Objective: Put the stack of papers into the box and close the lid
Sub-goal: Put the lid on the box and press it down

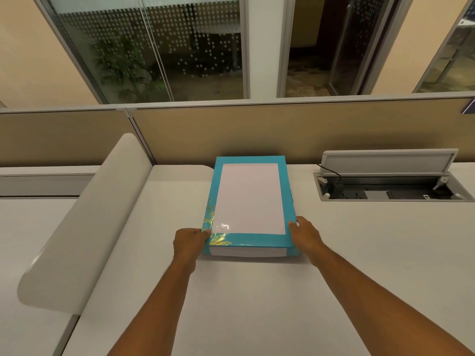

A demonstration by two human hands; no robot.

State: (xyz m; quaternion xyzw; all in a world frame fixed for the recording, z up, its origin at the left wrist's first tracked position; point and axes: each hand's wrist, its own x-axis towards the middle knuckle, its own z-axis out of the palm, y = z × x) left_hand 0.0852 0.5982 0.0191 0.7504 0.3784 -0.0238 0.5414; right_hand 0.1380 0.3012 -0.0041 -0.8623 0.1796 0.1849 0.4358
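Note:
A teal box point(257, 241) with gold flower print lies flat on the white desk point(231, 304), its far end against the partition. Its lid sits down on top, and a clear window in the lid shows the white stack of papers point(249, 196) inside. The paper edges also show through the near side. My left hand point(191, 242) grips the box's near left corner, with the thumb on the lid's edge. My right hand point(305, 237) grips the near right corner in the same way.
A curved white divider point(84, 227) rises along the left of the desk. At the back right, an open cable hatch point(385, 186) with a raised flap holds sockets and a black cable. A beige partition point(257, 134) runs behind the box.

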